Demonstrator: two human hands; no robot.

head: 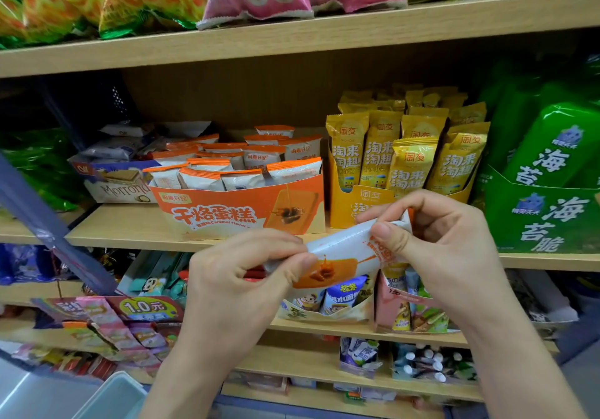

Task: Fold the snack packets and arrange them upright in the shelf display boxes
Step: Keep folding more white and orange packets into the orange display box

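I'm pinching a white-and-orange snack packet [344, 256] at both ends, left hand [240, 275] and right hand [435, 236], just before the shelf [130, 227] front edge, below the orange display box [240, 211].

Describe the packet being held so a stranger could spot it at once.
Find the middle shelf and its orange display box. In front, the left hand and right hand pinch a white-and-orange packet. Unlike its boxed twins, it lies sideways.
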